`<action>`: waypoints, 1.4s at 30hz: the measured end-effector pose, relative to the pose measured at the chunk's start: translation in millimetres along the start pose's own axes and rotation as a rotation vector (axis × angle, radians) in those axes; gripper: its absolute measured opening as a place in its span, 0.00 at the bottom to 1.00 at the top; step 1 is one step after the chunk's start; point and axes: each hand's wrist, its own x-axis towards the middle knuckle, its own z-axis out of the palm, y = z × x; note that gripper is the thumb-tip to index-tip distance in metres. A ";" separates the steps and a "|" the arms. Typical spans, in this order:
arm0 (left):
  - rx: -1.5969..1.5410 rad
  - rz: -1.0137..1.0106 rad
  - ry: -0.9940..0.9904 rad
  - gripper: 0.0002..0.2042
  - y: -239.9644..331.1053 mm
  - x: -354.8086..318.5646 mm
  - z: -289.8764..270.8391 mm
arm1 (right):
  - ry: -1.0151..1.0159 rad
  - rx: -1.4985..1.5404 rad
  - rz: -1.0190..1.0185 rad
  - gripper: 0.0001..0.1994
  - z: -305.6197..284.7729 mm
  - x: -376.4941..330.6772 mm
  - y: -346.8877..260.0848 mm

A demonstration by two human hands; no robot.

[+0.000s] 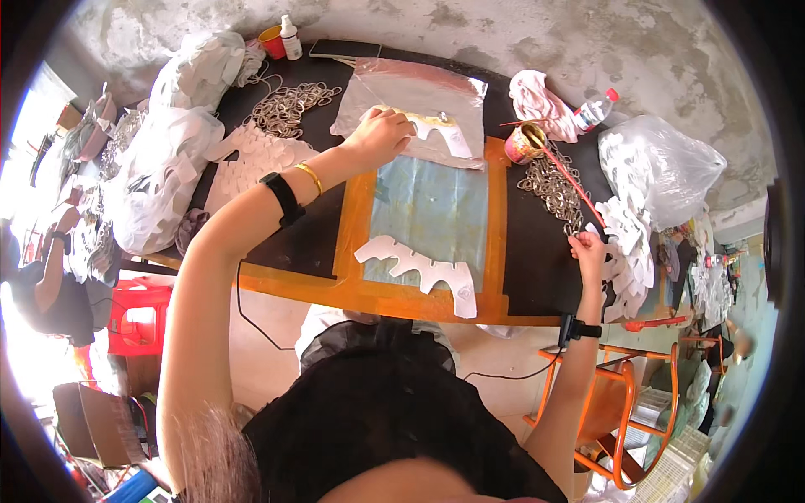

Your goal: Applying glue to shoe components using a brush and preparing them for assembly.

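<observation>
My left hand reaches across to the far side of the table, fingers bent over the left end of a white scalloped cut-out piece. That piece lies on a silver foil sheet; a yellowish strip and a small metal fitting show along its upper edge. My right hand is at the right, thumb and fingers pinched together at the near end of a pile of metal rings. Whatever is between those fingertips is too small to make out. A second white scalloped piece lies near the front edge on the blue-grey sheet.
A tin with a long red stick stands beyond the right rings. More metal rings, white cut pieces and stuffed plastic bags crowd the left. A bottle and a clear bag sit at the right.
</observation>
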 end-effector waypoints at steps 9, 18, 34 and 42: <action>-1.092 -0.385 -0.214 0.16 32.8 -7.1 -63.6 | -0.368 0.507 0.028 0.14 30.5 -56.2 -191.2; -1.363 -0.386 -0.262 0.16 106.8 -12.4 -84.3 | -0.690 0.738 -0.105 0.09 118.9 -48.2 -294.8; 0.085 -0.014 -0.190 0.17 21.1 18.9 8.6 | -0.659 0.169 -0.295 0.08 209.2 108.7 -295.6; 0.081 0.012 -0.036 0.17 2.2 10.7 45.4 | -0.583 0.176 -0.375 0.08 291.7 146.8 -236.7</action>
